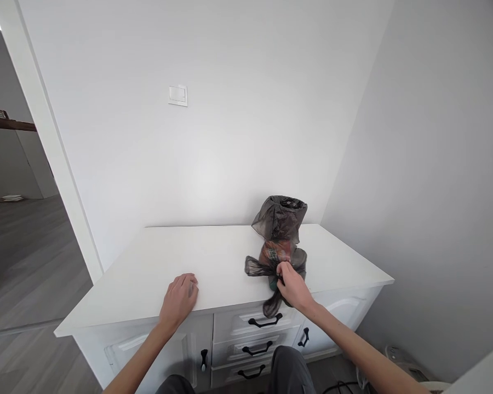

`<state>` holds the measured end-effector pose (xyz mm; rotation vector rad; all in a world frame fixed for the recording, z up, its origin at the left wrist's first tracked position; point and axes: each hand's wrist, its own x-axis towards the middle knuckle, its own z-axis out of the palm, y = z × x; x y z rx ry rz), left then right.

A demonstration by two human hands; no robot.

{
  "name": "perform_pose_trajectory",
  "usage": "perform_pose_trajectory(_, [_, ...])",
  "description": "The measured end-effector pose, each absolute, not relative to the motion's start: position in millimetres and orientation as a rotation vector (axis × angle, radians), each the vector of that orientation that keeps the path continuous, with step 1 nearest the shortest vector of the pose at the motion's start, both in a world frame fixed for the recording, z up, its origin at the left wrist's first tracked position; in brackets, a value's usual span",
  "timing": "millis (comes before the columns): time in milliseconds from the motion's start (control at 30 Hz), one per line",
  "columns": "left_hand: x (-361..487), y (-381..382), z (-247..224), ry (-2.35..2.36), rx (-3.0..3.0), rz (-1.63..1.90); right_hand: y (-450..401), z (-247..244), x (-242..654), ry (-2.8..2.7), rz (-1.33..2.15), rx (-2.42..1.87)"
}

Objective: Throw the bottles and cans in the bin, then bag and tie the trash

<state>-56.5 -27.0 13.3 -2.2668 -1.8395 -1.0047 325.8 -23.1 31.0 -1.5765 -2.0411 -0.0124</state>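
My right hand [293, 285] is closed, pinching the gathered, knotted part of a thin dark plastic bag [299, 262] near the front of the white cabinet top [213, 257]. Through the sheer plastic an orange-red packet with greenish print [275, 251] shows; what it is, I cannot tell. Loose ends of the bag stick out to the left and hang over the front edge. Just behind it stands another dark plastic bag [279, 216], its mouth open upward. To the left, my left hand [179, 298] rests on the cabinet top with fingers loosely bent, apart from the bags.
Below the top are drawers with black handles [258, 347] and cupboard doors. A light switch [178, 96] is on the wall behind. A side wall closes in on the right, with a black cable [340, 386] on the floor. At left, a doorway opens onto grey flooring [33, 251].
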Motion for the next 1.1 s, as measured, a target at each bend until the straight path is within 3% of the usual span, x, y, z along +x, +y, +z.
perform_pose_trajectory(300, [32.3, -40.4, 23.4, -1.359, -2.642, -1.007, -46.9, 64.2, 260.1, -2.115, 0.344, -1.047])
perform_pose_trajectory(467, [64.3, -33.4, 37.9, -1.429, -2.683, -0.804, -50.3, 64.5, 260.0, -2.025, 0.521, -1.129])
perform_pose_trajectory(633, [67.9, -24.3, 51.7, -1.427, -2.666, -0.770, -50.6, 66.2, 278.8, -2.124, 0.440, -1.197])
perform_pose_trajectory(867, [64.7, -20.2, 72.0, -1.439, -2.547, -0.948, -41.7, 71.1, 306.0, -2.057, 0.399, -1.130])
perform_pose_trajectory(1100, [24.9, -9.2, 89.4, -1.817, -2.313, -1.234, -34.6, 70.3, 327.4, -1.724, 0.478, -1.250])
